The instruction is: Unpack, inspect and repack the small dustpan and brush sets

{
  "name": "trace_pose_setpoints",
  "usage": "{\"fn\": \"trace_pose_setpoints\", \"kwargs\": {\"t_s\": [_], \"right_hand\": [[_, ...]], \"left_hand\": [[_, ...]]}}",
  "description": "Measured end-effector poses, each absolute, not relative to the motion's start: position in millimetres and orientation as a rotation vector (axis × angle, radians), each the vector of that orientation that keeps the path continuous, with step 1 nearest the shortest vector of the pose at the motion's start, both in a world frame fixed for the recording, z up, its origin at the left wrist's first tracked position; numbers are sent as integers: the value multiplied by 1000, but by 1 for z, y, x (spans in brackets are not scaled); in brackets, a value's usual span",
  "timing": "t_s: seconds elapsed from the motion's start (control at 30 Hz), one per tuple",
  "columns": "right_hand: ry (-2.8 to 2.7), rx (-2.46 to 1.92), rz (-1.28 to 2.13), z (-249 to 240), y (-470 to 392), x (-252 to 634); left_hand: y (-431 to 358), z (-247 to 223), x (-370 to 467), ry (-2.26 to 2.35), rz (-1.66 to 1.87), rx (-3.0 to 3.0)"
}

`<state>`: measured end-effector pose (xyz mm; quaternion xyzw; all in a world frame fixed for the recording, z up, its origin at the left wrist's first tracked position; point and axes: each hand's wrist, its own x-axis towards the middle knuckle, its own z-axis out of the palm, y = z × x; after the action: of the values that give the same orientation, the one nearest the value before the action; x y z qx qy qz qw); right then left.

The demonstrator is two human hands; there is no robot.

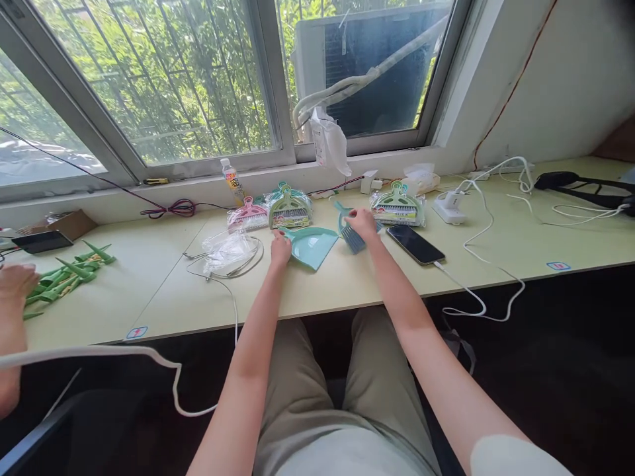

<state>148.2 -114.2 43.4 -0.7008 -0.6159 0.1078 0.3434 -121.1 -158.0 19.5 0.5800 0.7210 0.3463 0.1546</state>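
Observation:
A teal dustpan (313,246) lies on the table in front of me, its wide edge towards the right. My left hand (281,250) is closed round its handle end at the left. Just right of the dustpan, my right hand (363,223) grips a small teal hand brush (353,239) with grey bristles pointing towards me. Part of the brush is hidden behind my fingers. Behind both hands sit wrapped brush-and-dustpan sets: a pink one (248,215), a green-and-teal one (290,210) and another green one (398,205).
A black phone (415,244) on a white cable lies right of my right hand. Clear plastic wrap (229,252) and a coiled cable are at the left. A bottle (231,182) stands by the window. Another person's hand (17,281) is near green leaves (69,274) at far left.

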Motion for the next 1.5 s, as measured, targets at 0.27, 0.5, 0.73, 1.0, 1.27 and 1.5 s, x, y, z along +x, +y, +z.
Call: {"fn": "trace_pose_setpoints", "kwargs": {"t_s": [0.27,0.5,0.73,1.0,1.27,1.5], "right_hand": [[-2087,-1641,479,36,-122,119],[-2211,-1588,336,22,-125,103],[-2191,-1277,509,6,-121,89],[-2093,-1141,619,4,-119,94],[-2150,-1135,640,10,-121,101],[-2208,-1220,564,20,-127,99]], "left_hand": [[-165,6,-88,1536,899,2153],[-167,8,-97,1854,1022,2347],[-166,4,-96,1904,894,2535],[-164,10,-98,1713,737,2728],[-158,8,-97,1716,502,2742],[-159,13,-94,1681,455,2764]]}}
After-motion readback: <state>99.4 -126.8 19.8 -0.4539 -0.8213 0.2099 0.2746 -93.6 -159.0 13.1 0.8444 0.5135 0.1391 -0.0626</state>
